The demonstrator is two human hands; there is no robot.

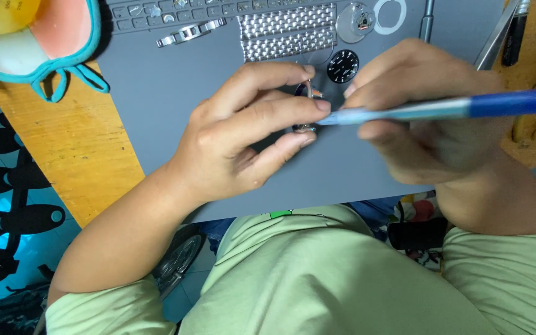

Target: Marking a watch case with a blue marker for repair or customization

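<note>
My left hand (243,133) pinches a small round watch case (306,93) between thumb and fingers, just above a grey work mat (169,99). Most of the case is hidden by my fingers. My right hand (429,111) grips a blue pen-shaped tool (454,108) whose tip touches the case at the fingertips of my left hand. A black watch dial (343,66) lies on the mat just beyond my hands.
A metal mesh watch band (286,31), a round movement (355,22), a white ring (390,15) and a link bracelet piece (190,32) lie at the mat's far edge. A parts tray (156,11) sits behind. Tools (516,31) lie at right on the wooden bench (75,142).
</note>
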